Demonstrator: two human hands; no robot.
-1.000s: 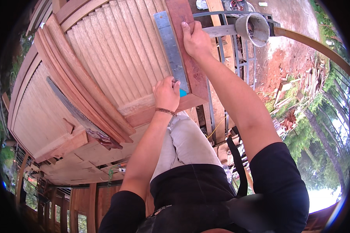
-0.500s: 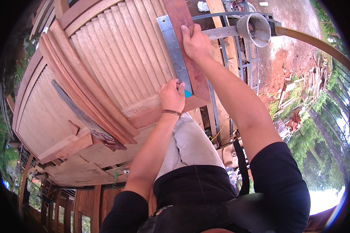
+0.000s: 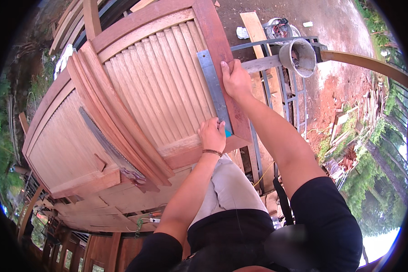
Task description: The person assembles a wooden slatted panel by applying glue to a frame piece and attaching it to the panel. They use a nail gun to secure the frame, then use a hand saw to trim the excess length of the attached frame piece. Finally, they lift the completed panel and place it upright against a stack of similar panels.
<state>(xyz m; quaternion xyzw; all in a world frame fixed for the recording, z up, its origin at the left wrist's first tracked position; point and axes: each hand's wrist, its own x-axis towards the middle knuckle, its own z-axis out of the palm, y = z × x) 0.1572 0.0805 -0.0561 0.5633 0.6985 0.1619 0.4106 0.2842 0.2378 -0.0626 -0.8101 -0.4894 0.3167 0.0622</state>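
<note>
A wooden door [image 3: 177,162] with grooved panels lies flat before me. Along the reddish-brown board at its right side lies a flat steel try square [image 3: 211,81], its blade pierced by a hole at the far end. My left hand [image 3: 212,137] is closed on the near end of the square, where a bit of teal shows; the rest of that end is hidden under the fingers. My right hand [image 3: 237,79] grips the outer edge of the board, thumb on top and fingers bent, a little right of the blade.
Loose wooden mouldings [image 3: 118,113] and a handsaw [image 3: 105,138] lie across the door's left part. Beyond my right hand a grey bucket [image 3: 302,59] hangs by a metal bar, above planks [image 3: 269,77] and a metal frame [image 3: 299,97]. Trees stand at the far right.
My view has shifted, so the door, bucket and both hands sit lower and further right in the picture. Both hands keep nearly the same places on the square and board.
</note>
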